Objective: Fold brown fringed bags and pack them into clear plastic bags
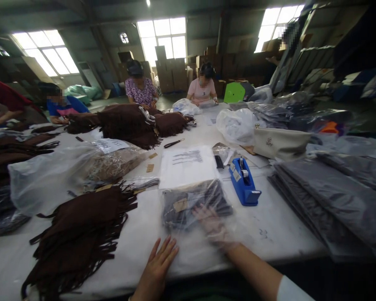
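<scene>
In the head view, the right hand [212,222] lies under the clear plastic of a bag [188,225], its fingers straight and spread, pressing flat over a folded grey cloth [219,195] rather than gripping it. A brown tag [180,205] shows on the cloth, just left of those fingertips. The left hand [158,264] is open too, fingers straight and only slightly apart, just short of the bag's near side; whether they touch its plastic I cannot tell.

Beyond the right fingers, past the cloth, lies a white sheet [188,161] with dark lines. Ahead and to their right stands a blue tape dispenser [245,184]; farther right are stacked grey packs [329,188]. Left of the left fingers, well apart, lies brown fringed fabric [78,230] on the white table [141,238].
</scene>
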`<state>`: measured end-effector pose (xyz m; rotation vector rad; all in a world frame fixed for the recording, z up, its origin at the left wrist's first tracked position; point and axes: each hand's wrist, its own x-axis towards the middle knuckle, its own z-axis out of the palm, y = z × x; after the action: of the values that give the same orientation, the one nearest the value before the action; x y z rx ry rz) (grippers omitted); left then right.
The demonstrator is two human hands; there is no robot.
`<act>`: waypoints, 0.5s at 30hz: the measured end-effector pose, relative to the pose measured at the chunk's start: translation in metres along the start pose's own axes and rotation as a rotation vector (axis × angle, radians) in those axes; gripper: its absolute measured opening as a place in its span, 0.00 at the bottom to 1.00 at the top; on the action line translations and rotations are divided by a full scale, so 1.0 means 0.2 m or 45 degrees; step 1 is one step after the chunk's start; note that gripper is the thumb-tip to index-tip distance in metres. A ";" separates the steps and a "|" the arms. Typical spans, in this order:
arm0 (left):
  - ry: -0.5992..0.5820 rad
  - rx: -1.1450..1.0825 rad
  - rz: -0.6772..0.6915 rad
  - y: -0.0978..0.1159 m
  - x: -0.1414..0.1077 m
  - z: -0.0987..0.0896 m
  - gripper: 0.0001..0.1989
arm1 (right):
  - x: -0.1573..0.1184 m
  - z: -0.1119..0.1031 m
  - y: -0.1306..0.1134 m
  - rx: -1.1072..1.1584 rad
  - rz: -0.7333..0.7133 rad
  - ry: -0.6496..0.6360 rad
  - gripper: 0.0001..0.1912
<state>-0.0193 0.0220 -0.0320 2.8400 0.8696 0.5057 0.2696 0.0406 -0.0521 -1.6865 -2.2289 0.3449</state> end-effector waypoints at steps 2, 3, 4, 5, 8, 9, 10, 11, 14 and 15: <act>-0.122 0.058 0.004 -0.03 -0.03 0.00 0.38 | -0.12 -0.04 0.02 -0.003 -0.065 -0.044 0.32; -0.177 0.064 0.003 -0.05 -0.04 0.01 0.39 | -0.21 -0.07 0.02 -0.005 -0.089 -0.075 0.32; -0.224 0.050 0.004 -0.06 -0.04 0.01 0.40 | -0.32 -0.11 0.03 -0.010 -0.087 -0.100 0.30; -0.268 0.015 0.005 -0.07 -0.04 0.02 0.41 | -0.43 -0.15 0.04 -0.011 -0.066 -0.135 0.30; -0.450 -0.145 0.007 -0.09 0.00 0.00 0.45 | -0.66 -0.33 -0.02 0.063 0.112 -0.301 0.27; -0.534 -0.194 0.007 -0.10 0.03 -0.02 0.46 | -0.67 -0.40 -0.06 0.129 0.175 -0.358 0.24; -0.617 -0.230 0.004 -0.10 0.06 -0.04 0.47 | -0.66 -0.47 -0.11 0.215 0.218 -0.404 0.21; -0.690 -0.256 0.006 -0.10 0.10 -0.06 0.48 | -0.61 -0.53 -0.15 0.316 0.238 -0.432 0.18; -0.815 -0.291 0.042 -0.11 0.19 -0.13 0.50 | -0.40 -0.65 -0.17 0.559 0.080 -0.413 0.16; -0.823 -0.297 0.060 -0.11 0.20 -0.15 0.51 | -0.34 -0.66 -0.13 0.578 0.005 -0.399 0.17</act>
<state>-0.0106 0.0645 0.0033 2.5457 0.5700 -0.2876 0.3160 -0.0319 0.0708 -1.4657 -2.1296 1.0898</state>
